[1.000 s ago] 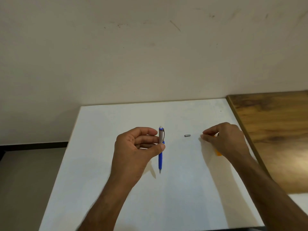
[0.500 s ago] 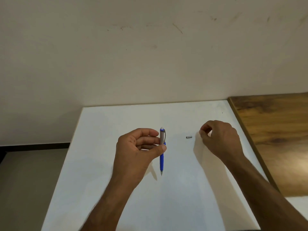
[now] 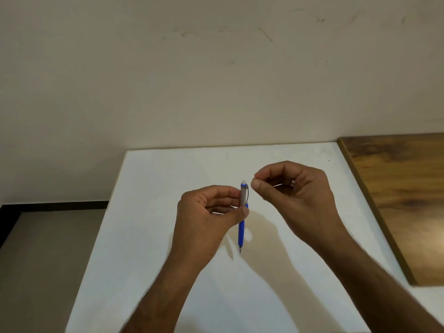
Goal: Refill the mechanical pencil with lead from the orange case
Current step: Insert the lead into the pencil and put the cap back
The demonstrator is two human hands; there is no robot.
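Lead about to be brought to the pencil's open top — both hands raised over the white worktop (image 3: 153,236)

The left hand (image 3: 206,219) is curled round the mechanical pencil (image 3: 242,219), thumb and fingertips pinched on its grey upper barrel; the pencil is held nearly upright above the worktop's middle, long axis running top to bottom, writing tip pointing down toward the person, white end up; the right hand (image 3: 295,193) is closed in a fine pinch just beside that end — a thin lead is probably held, though it cannot be made out; the pencil should be kept still and the lead lowered straight along the barrel's axis, lightly, so it is not snapped.
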